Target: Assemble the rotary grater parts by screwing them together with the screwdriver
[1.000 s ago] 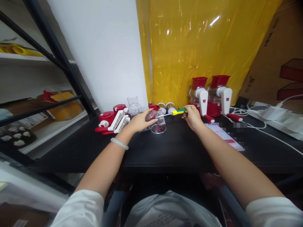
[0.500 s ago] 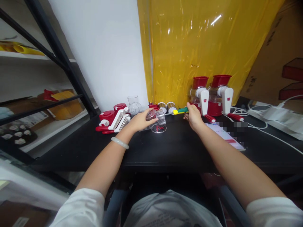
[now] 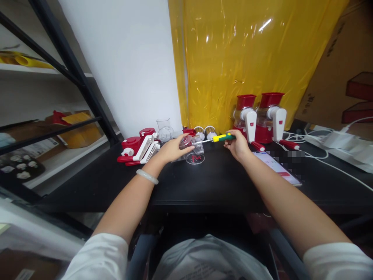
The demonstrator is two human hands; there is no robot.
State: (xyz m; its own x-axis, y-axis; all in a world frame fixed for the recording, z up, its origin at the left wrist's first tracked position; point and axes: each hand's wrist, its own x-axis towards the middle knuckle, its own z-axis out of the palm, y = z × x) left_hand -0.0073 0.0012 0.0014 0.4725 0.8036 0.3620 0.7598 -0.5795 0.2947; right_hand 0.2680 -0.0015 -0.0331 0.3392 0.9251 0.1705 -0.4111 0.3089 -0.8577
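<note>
My left hand [image 3: 175, 148] is closed around a clear plastic part [image 3: 199, 148] with a dark red piece at its end, tilted on its side over the table. Between my right hand's [image 3: 238, 146] thumb and fingers is the end of a yellow and green screwdriver [image 3: 220, 137]. Its metal shaft points left and reaches the clear part; where the tip sits is too small to make out. Below the part lies a clear round disc [image 3: 195, 158] with red marks. Two metal drum cutters [image 3: 210, 132] stand just behind.
Red bases [image 3: 131, 145] and white crank handles with red grips [image 3: 145, 149] lie at the left, near a clear hopper [image 3: 165, 132]. Two red and white rotary graters [image 3: 268, 120] stand back right. A phone [image 3: 276, 169] and white cables [image 3: 323, 155] lie at the right.
The screwdriver handle has turned, showing a different yellow and green pattern. My right fingers sit a little farther back on it, and more shaft shows. My left hand stays put.
</note>
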